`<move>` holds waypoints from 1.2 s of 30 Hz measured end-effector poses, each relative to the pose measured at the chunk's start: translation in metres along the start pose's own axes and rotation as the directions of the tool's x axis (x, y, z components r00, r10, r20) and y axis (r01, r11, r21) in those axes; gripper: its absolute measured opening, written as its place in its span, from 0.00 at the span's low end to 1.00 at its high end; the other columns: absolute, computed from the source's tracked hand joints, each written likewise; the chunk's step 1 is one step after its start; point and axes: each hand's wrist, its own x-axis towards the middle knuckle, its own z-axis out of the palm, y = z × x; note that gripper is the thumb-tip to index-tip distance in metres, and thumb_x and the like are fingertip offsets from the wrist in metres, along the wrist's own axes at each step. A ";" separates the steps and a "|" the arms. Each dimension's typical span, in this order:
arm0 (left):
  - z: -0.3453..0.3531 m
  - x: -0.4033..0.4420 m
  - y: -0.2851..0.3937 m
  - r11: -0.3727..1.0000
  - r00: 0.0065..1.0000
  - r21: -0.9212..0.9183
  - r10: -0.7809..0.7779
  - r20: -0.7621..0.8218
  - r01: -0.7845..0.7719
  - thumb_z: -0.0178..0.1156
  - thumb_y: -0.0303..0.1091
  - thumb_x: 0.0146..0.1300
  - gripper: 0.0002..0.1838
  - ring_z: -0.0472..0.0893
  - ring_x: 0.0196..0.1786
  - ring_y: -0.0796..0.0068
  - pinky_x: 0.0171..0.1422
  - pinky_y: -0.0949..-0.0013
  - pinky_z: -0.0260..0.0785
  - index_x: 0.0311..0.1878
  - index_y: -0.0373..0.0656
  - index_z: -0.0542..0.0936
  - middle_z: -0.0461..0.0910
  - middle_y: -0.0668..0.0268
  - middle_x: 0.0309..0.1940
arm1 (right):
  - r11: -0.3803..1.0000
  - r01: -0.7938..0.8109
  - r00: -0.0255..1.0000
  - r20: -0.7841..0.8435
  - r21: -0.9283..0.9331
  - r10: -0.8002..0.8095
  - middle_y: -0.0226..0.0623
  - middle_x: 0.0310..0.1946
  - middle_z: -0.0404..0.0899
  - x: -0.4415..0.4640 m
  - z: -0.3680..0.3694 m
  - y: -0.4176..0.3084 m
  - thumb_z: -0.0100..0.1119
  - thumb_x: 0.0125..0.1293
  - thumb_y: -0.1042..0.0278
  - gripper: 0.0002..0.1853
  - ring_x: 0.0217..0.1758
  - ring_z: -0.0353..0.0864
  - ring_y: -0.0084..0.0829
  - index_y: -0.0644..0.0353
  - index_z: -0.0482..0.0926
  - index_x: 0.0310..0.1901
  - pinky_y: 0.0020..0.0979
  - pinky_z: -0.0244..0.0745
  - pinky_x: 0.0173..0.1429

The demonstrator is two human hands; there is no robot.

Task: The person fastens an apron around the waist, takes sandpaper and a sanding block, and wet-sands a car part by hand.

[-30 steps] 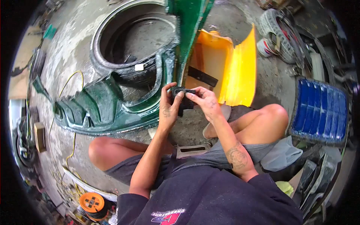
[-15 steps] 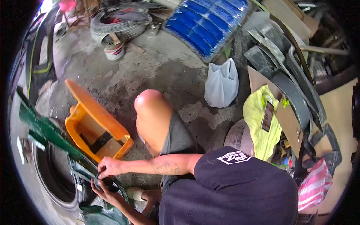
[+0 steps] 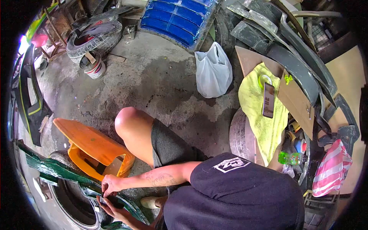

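A long, glossy dark green panel, like a car bumper (image 3: 61, 171), lies across the lower left over a tyre (image 3: 63, 201). Beside its inner end, my right hand (image 3: 112, 185) is closed in a pinch on a small dark thing, largely hidden by the fingers. Just below, the fingers of my left hand (image 3: 112, 210) reach around the same dark spot from the other side, close to the panel. What both hands grip is too small and covered to name. An orange plastic piece (image 3: 90, 140) with an open underside lies just beyond my right hand.
Past my knee, a white plastic bag (image 3: 214, 73) stands on wet concrete. A phone (image 3: 268, 100) rests on a yellow towel (image 3: 249, 90) to the right. A paint can (image 3: 95, 71), a worn tyre (image 3: 97, 38) and a blue slatted panel (image 3: 176, 21) are farther back. Dark bumper parts (image 3: 295, 69) pile up right.
The view has turned, showing the orange piece and the green panel from another angle. Both hands stay together at the same part of the panel, and the small dark thing stays between them.
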 end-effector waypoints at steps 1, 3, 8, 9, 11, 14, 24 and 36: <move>0.001 0.000 0.000 1.000 1.000 0.003 0.002 0.000 -0.002 0.54 0.42 0.73 0.27 0.74 0.60 0.65 0.67 0.64 0.64 0.70 0.38 0.67 0.72 0.55 0.62 | 0.997 -0.024 0.999 0.036 0.067 0.022 0.36 0.26 0.83 0.000 0.001 0.000 0.78 0.52 0.63 0.17 0.24 0.81 0.25 0.67 0.83 0.36 0.28 0.81 0.26; 0.004 0.000 0.000 0.986 0.996 0.161 0.060 -0.071 -0.048 0.54 0.42 0.73 0.28 0.73 0.62 0.65 0.69 0.64 0.62 0.70 0.37 0.66 0.70 0.55 0.64 | 0.991 -0.072 0.997 0.045 0.116 0.067 0.36 0.26 0.83 0.001 0.003 0.000 0.77 0.53 0.61 0.17 0.24 0.82 0.26 0.68 0.84 0.35 0.28 0.81 0.26; 0.000 0.001 -0.012 0.958 0.995 0.272 0.101 -0.014 -0.093 0.54 0.43 0.73 0.28 0.71 0.64 0.65 0.69 0.65 0.62 0.70 0.36 0.67 0.69 0.55 0.66 | 0.995 -0.086 0.996 0.026 0.050 0.085 0.37 0.23 0.83 -0.002 0.005 -0.004 0.75 0.55 0.56 0.19 0.23 0.82 0.28 0.68 0.85 0.31 0.29 0.81 0.25; -0.001 0.000 -0.013 0.953 0.998 0.297 0.065 -0.003 -0.061 0.54 0.43 0.73 0.28 0.71 0.64 0.65 0.69 0.65 0.62 0.70 0.35 0.67 0.68 0.55 0.66 | 0.993 -0.118 0.993 -0.017 0.004 0.118 0.37 0.22 0.83 0.000 0.004 -0.001 0.75 0.55 0.56 0.19 0.22 0.82 0.28 0.68 0.85 0.31 0.29 0.81 0.25; 0.018 -0.008 -0.004 0.977 1.000 0.211 0.030 0.002 -0.029 0.54 0.42 0.73 0.28 0.72 0.62 0.66 0.67 0.67 0.64 0.70 0.37 0.67 0.70 0.56 0.65 | 0.989 -0.136 0.988 -0.085 -0.061 0.130 0.40 0.22 0.84 0.000 0.004 0.003 0.75 0.54 0.58 0.17 0.18 0.80 0.29 0.68 0.86 0.31 0.30 0.79 0.22; 0.022 -0.012 0.001 0.988 0.998 0.143 -0.062 0.021 0.059 0.53 0.39 0.74 0.26 0.74 0.56 0.68 0.62 0.69 0.66 0.72 0.41 0.65 0.73 0.59 0.59 | 0.956 0.039 0.996 -0.063 -0.290 -0.060 0.38 0.24 0.85 0.001 -0.005 0.008 0.75 0.53 0.54 0.20 0.24 0.82 0.26 0.67 0.87 0.33 0.31 0.77 0.30; 0.014 -0.010 0.009 0.988 0.997 0.140 0.065 -0.044 -0.058 0.56 0.30 0.71 0.26 0.76 0.43 0.79 0.48 0.76 0.71 0.70 0.39 0.65 0.76 0.65 0.46 | 0.948 -0.304 0.943 0.169 0.092 0.286 0.33 0.36 0.83 -0.008 -0.009 -0.034 0.60 0.71 0.59 0.15 0.37 0.82 0.23 0.64 0.82 0.44 0.26 0.82 0.40; 0.005 -0.008 0.010 0.997 0.997 0.071 0.022 -0.067 -0.017 0.58 0.29 0.70 0.26 0.74 0.47 0.80 0.54 0.76 0.67 0.69 0.38 0.64 0.75 0.66 0.47 | 0.966 -0.128 0.989 0.046 -0.224 0.142 0.30 0.32 0.82 -0.005 -0.008 -0.025 0.66 0.66 0.63 0.12 0.32 0.79 0.19 0.65 0.82 0.40 0.23 0.78 0.36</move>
